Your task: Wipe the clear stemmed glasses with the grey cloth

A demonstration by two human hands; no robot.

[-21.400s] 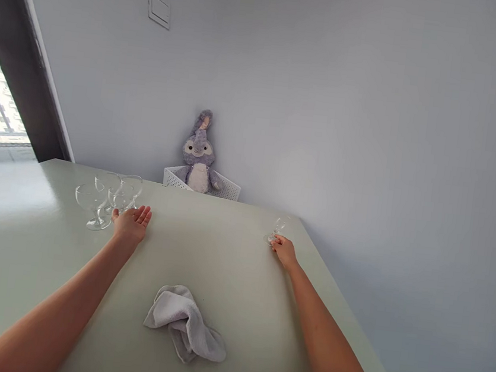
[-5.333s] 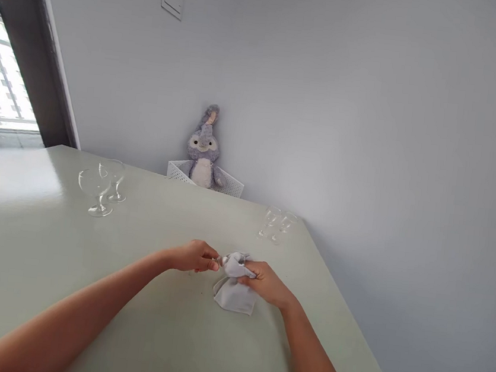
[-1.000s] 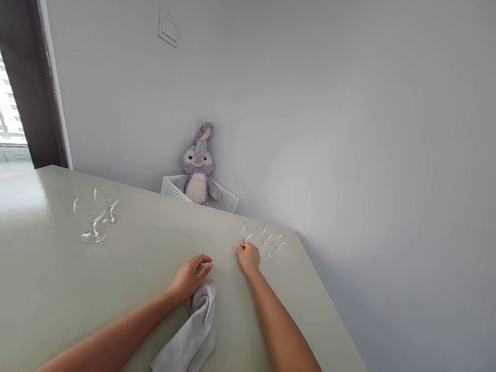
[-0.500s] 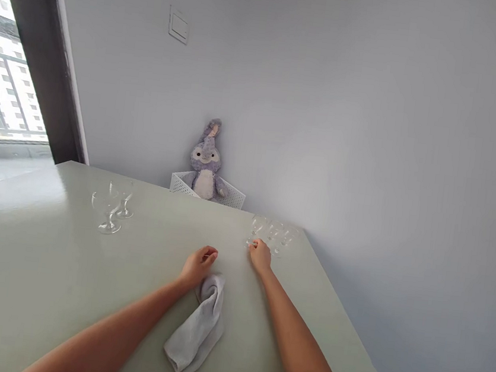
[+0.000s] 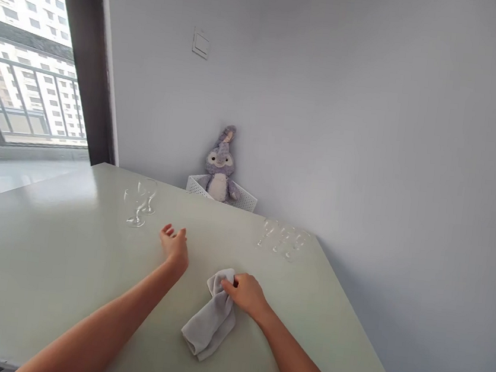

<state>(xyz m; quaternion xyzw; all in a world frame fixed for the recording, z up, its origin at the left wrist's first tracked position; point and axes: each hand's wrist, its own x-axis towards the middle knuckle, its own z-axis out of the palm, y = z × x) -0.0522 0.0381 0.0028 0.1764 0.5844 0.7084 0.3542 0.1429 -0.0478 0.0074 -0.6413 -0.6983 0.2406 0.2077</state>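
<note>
My left hand (image 5: 174,244) hovers open over the pale green table (image 5: 44,246), fingers stretched toward two clear stemmed glasses (image 5: 139,201) at the back left, a short way from them. My right hand (image 5: 246,292) rests on the upper end of a crumpled grey cloth (image 5: 211,319), fingers curled onto it. Three clear stemmed glasses (image 5: 282,239) stand in a row near the table's right back corner, beyond my right hand.
A purple plush rabbit (image 5: 220,166) sits in a white perforated basket (image 5: 246,199) against the grey wall. A dark window frame (image 5: 84,54) and bright window lie to the left. The table's right edge runs diagonally close to the wall.
My right hand has left the glass at the right group and come back onto the cloth. My left hand has left the cloth and reached toward the left glasses. The view swung left.
</note>
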